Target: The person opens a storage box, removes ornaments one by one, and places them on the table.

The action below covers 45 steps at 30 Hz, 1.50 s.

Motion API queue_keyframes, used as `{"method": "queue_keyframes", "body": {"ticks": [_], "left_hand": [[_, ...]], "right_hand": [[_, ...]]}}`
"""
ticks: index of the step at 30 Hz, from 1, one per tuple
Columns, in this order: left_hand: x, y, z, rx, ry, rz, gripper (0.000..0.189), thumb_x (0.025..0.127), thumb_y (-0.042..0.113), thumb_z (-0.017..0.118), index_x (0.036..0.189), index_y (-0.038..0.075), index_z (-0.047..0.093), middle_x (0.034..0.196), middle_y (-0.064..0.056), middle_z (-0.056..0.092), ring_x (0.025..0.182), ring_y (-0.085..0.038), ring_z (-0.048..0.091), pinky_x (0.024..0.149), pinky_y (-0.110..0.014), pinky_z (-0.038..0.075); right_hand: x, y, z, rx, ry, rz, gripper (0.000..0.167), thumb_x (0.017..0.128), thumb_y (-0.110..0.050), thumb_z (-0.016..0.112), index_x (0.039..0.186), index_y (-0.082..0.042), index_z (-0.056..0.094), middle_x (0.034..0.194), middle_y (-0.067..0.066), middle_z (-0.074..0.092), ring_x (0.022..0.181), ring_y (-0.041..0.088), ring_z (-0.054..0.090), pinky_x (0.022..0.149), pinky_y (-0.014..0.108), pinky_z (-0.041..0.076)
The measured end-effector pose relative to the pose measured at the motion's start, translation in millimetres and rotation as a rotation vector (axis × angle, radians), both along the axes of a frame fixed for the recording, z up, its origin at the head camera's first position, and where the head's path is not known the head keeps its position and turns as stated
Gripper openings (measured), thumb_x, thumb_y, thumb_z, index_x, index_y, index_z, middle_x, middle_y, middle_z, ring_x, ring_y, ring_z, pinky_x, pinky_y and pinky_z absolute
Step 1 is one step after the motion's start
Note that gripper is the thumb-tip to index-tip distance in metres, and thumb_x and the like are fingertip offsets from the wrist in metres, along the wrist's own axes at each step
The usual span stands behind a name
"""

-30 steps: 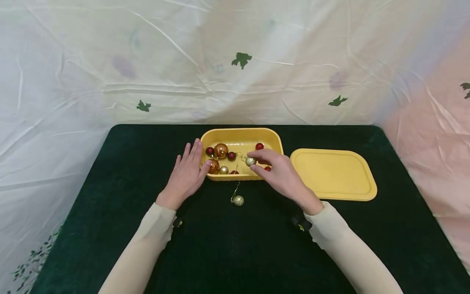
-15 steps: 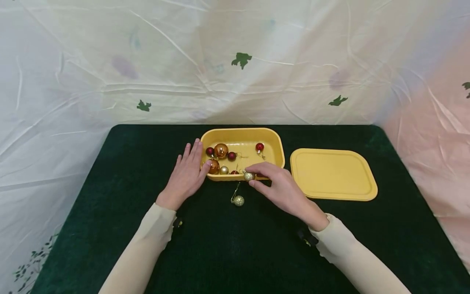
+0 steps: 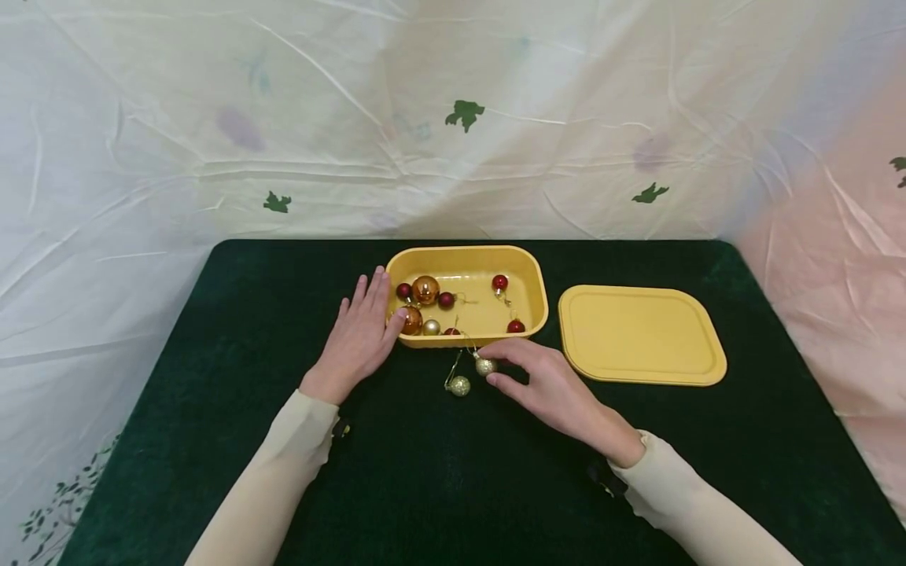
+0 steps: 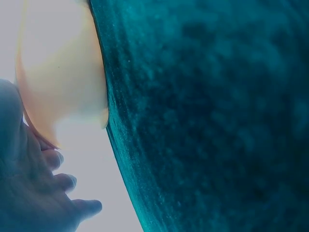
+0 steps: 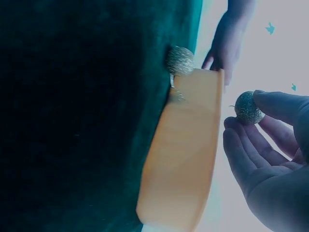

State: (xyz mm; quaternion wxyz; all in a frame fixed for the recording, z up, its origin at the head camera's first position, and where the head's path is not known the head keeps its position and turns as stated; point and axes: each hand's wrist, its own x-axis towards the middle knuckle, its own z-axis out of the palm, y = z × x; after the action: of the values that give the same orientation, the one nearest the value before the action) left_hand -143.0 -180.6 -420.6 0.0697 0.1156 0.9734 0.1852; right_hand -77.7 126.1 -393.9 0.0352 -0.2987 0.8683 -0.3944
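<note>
Between thumb and fingers, my right hand point(image 3: 555, 385) pinches a glittery gold bauble point(image 3: 485, 366), just in front of the yellow box point(image 3: 467, 342). The right wrist view shows this bauble point(image 5: 248, 108) held above the table, its far side hidden by the fingers. A second glittery gold bauble point(image 3: 460, 386) with a string loop lies on the table nearby. My left hand point(image 3: 357, 338) rests at the box's left end, fingers straight along the outside and thumb over the rim. Inside the box are orange baubles point(image 3: 425, 290), dark red baubles point(image 3: 447, 300), red baubles point(image 3: 499, 282) and a smooth gold bauble point(image 3: 432, 327).
A flat yellow lid point(image 3: 642, 336) lies to the right of the box. Dark green cloth point(image 3: 453, 472) covers the table. Behind it hangs a pale curtain point(image 3: 552, 157) with green leaf-like shapes.
My right hand has brought the glittery bauble out of the box, over the front rim and toward me. The red baubles at the box's right end have come into view. My left hand stays put.
</note>
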Motion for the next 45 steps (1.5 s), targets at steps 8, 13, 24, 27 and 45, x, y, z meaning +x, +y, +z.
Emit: {"method": "queue_keyframes", "body": {"ticks": [8, 13, 24, 27, 45], "left_hand": [[0.2, 0.4, 0.2, 0.003, -0.007, -0.001, 0.076, 0.111, 0.051, 0.030, 0.167, 0.011, -0.002, 0.174, -0.006, -0.008, 0.159, -0.033, -0.005, 0.124, -0.063, 0.009], [0.0, 0.8, -0.1, 0.000, -0.001, -0.006, 0.076, 0.111, 0.051, 0.030, 0.167, 0.010, -0.002, 0.174, -0.007, -0.008, 0.159, -0.033, -0.004, 0.124, -0.063, 0.009], [-0.5, 0.5, 0.6, 0.002, -0.011, -0.003, 0.076, 0.111, 0.051, 0.031, 0.167, 0.011, -0.003, 0.173, -0.005, -0.009, 0.159, -0.031, -0.005, 0.124, -0.062, 0.009], [-0.5, 0.0, 0.4, 0.003, -0.010, -0.004, 0.076, 0.111, 0.051, 0.031, 0.167, 0.010, -0.002, 0.174, -0.006, -0.008, 0.159, -0.031, -0.004, 0.124, -0.063, 0.009], [-0.6, -1.1, -1.7, 0.005, 0.000, -0.003, 0.077, 0.111, 0.051, 0.031, 0.167, 0.010, -0.003, 0.174, -0.008, -0.006, 0.159, -0.032, -0.003, 0.124, -0.063, 0.010]], "right_hand": [[3.9, 3, -9.3, 0.018, -0.011, -0.002, 0.036, 0.094, -0.014, 0.077, 0.130, -0.016, 0.070, 0.127, -0.003, 0.070, 0.116, 0.013, 0.066, 0.096, 0.039, 0.057], [3.9, 4, -15.8, 0.063, -0.040, 0.001, 0.034, 0.094, -0.014, 0.077, 0.127, -0.017, 0.071, 0.123, -0.004, 0.071, 0.114, 0.009, 0.066, 0.097, 0.037, 0.056], [0.9, 2, -25.5, 0.124, -0.055, 0.030, 0.035, 0.094, -0.015, 0.076, 0.128, -0.016, 0.070, 0.122, -0.003, 0.071, 0.111, 0.011, 0.067, 0.093, 0.040, 0.057], [-0.1, 0, -27.8, 0.147, -0.054, 0.043, 0.034, 0.095, -0.016, 0.075, 0.129, -0.016, 0.069, 0.122, -0.002, 0.071, 0.110, 0.012, 0.067, 0.093, 0.040, 0.057], [-7.1, -4, -35.1, 0.205, -0.045, 0.083, 0.033, 0.095, -0.017, 0.076, 0.127, -0.013, 0.070, 0.120, 0.002, 0.072, 0.108, 0.014, 0.068, 0.090, 0.041, 0.058]]}}
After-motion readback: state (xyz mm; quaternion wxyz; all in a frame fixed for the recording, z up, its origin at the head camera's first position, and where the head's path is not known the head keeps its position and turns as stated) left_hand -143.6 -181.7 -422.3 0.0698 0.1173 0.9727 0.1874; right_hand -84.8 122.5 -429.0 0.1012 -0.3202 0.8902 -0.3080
